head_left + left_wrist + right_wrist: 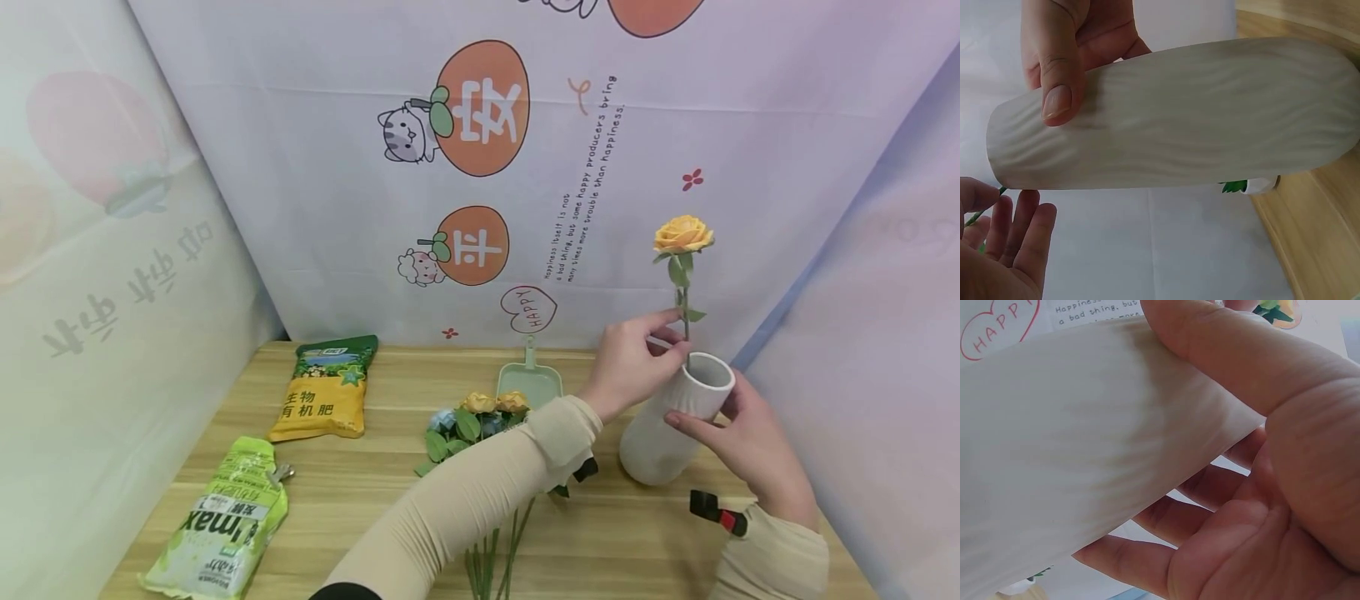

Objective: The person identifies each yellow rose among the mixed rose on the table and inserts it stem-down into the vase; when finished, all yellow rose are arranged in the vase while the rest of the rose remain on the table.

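Note:
A yellow rose point(683, 236) stands upright in the head view, its green stem pinched between the thumb and fingers of my left hand point(633, 358). The stem's lower end is at the mouth of a white ribbed vase point(660, 442). My right hand point(761, 442) grips the vase near its rim, the thumb across the front and the fingers behind. The vase leans over the table. In the left wrist view, my left hand point(1007, 250) holds the stem right at the vase's rim. The right wrist view shows my right fingers point(1172, 519) curled along the vase's side.
Yellow and blue flowers point(480, 417) lie on the wooden table point(375, 492), partly under my left arm. A pale green dustpan-like scoop point(534, 379) lies behind them. To the left are a yellow-green fertilizer bag point(322, 400) and a light green bag point(225, 525) with a clip.

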{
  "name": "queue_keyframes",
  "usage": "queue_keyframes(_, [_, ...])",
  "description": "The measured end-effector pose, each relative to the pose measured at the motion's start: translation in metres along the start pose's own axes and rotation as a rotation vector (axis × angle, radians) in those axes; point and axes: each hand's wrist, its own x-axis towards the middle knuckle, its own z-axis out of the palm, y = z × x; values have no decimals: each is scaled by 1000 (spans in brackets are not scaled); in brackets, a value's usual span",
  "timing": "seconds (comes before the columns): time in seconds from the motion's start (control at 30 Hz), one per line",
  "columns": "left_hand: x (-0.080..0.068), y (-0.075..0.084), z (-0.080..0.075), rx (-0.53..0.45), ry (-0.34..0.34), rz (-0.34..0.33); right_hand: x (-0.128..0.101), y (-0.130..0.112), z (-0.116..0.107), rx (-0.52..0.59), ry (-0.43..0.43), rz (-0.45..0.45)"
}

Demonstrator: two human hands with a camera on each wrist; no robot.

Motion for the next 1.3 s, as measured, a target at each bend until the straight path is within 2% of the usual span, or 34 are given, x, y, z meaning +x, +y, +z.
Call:
queue_keyframes(0.3, [2,-3,4,36,25,-30,0,-1,1,15,-1,-7])
queue_keyframes(0.57, [-2,-2,9,93,-11,-134,0,0,0,21,-2,-18])
queue_keyframes(0.7, [-4,-1,10,106,-11,-146,0,1,1,15,6,-23])
queue_keyframes(0.9, [-8,0,7,78,-13,-167,-1,0,0,8,5,-10])
queue_keyframes(1.1, [-14,-2,4,5,-24,-161,0,1,0,3,-10,9])
queue_keyframes(1.3, [-18,-6,1,-69,-40,-163,1,3,1,1,-4,-11])
